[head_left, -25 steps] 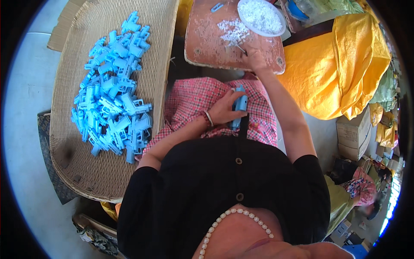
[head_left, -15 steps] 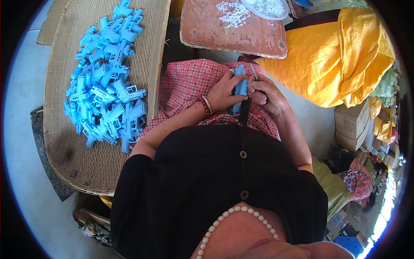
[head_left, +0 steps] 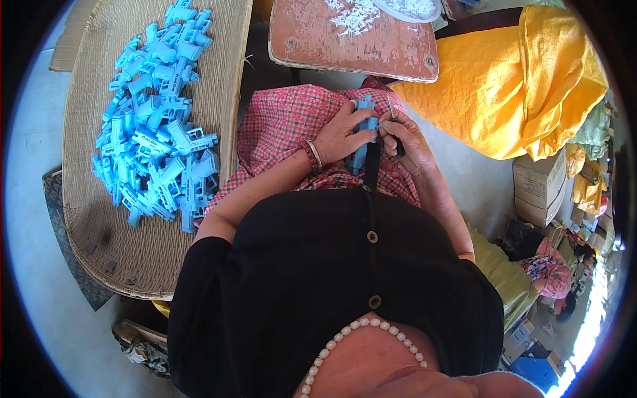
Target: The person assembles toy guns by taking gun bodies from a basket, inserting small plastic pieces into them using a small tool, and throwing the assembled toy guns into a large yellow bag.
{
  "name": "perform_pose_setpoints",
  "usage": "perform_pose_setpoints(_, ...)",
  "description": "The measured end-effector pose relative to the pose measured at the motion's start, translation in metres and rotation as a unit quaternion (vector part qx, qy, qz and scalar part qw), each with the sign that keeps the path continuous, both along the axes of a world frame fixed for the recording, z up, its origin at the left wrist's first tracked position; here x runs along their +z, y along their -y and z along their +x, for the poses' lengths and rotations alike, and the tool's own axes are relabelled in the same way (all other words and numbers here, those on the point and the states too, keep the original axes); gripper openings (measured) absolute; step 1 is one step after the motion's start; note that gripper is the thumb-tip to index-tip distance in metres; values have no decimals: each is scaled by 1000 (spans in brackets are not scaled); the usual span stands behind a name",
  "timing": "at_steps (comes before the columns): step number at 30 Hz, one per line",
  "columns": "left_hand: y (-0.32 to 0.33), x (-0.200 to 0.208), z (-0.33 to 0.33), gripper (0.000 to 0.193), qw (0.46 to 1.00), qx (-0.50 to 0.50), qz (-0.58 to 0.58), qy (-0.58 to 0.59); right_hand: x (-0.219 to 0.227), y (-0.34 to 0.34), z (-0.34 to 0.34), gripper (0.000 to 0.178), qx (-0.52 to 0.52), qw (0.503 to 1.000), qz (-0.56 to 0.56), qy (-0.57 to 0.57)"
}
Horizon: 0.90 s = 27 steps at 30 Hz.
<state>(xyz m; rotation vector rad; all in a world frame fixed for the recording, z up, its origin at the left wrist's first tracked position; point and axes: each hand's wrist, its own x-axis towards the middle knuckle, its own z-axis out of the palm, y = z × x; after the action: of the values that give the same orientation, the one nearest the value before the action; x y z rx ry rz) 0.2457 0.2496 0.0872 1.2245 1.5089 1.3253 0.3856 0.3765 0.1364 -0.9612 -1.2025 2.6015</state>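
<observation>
A blue toy gun (head_left: 361, 159) lies over my lap, on the pink checked cloth (head_left: 282, 123). My left hand (head_left: 342, 136) is closed round it, with thumb and fingers pressed on its upper side. Against its right edge, the fingertips of my right hand (head_left: 408, 136) are pinched together. That same hand grips a thin tool with a narrow metal end (head_left: 391, 106) and a dark handle (head_left: 399, 146). The tool's exact kind cannot be made out. Any small part between my right fingertips is hidden.
On my left, a large woven tray (head_left: 86, 205) holds a heap of blue toy guns (head_left: 159, 126). Ahead stands a worn reddish stool (head_left: 352, 53) with small white pieces (head_left: 352, 16) and a white tub (head_left: 434, 14). Yellow sacking (head_left: 491, 93) and a cardboard box (head_left: 539, 189) are right.
The tray and stool have shifted slightly left and up in the picture. My right fingers have turned, and the tool's dark handle now shows below them. My left hand keeps the toy gun.
</observation>
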Motion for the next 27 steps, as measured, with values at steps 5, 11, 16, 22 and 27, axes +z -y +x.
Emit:
perform_pose_setpoints(5,0,-5,-2,45,1000,5,0,-24,-7,2,3,7,64,993,104,-1)
perform_pose_setpoints(11,2,1,1,53,993,22,37,-114,-5,18,1,16,-32,937,347,32)
perform_pose_setpoints(16,6,11,-2,58,992,10,-18,-121,35,17,23,29,112,857,492,101)
perform_pose_setpoints(22,1,6,0,60,992,-3,-33,-120,43,14,22,22,134,821,540,130)
perform_pose_setpoints(27,2,6,-1,59,991,4,-40,-125,55,6,24,23,137,834,510,162)
